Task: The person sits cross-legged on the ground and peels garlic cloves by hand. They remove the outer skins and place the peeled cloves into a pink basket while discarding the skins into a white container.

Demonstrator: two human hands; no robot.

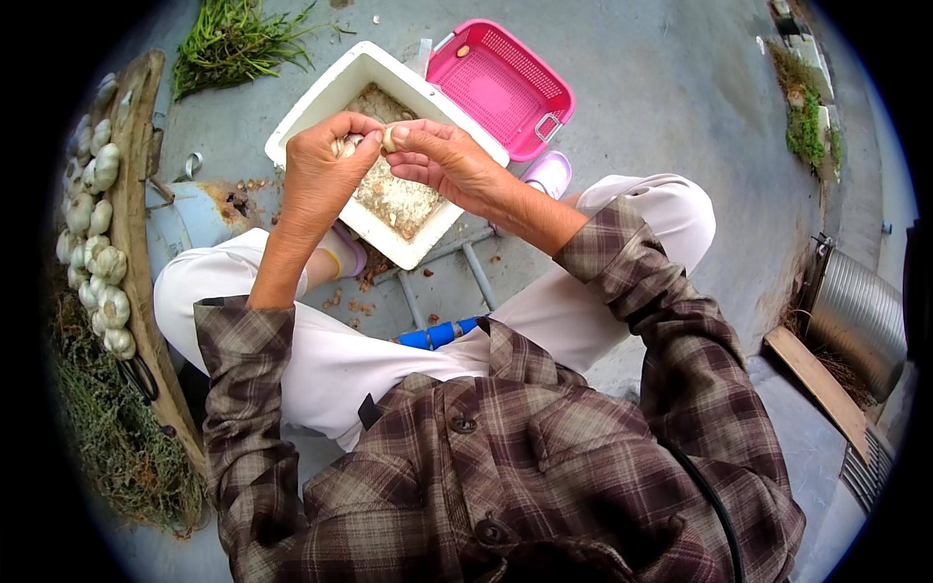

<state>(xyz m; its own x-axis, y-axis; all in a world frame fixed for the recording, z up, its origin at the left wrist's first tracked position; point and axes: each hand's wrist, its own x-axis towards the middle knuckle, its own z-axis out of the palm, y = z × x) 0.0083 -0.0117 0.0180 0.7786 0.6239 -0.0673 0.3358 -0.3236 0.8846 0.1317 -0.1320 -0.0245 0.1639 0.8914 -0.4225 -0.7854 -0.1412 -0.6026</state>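
Note:
Above a white foam box (295, 125), my two hands meet near its middle. My left hand (321, 164) is closed around garlic cloves (345, 146), partly hidden by its fingers. A pale garlic clove (390, 139) is pinched between the thumb and fingers of my right hand (444, 159), touching the left fingertips. Inside the box lie papery garlic skins (397, 200). Touching the box's upper right side is a pink plastic basket (557, 81) with one small clove (463, 51) at its far left corner.
Garlic bulbs (109, 264) lie along a wooden plank (135, 146) at the left, with dried plants below it. Green stalks (233, 47) rest on the concrete at the upper left. Between my legs are a metal frame (477, 273) and scattered skins. A corrugated metal cylinder (856, 317) lies at the right.

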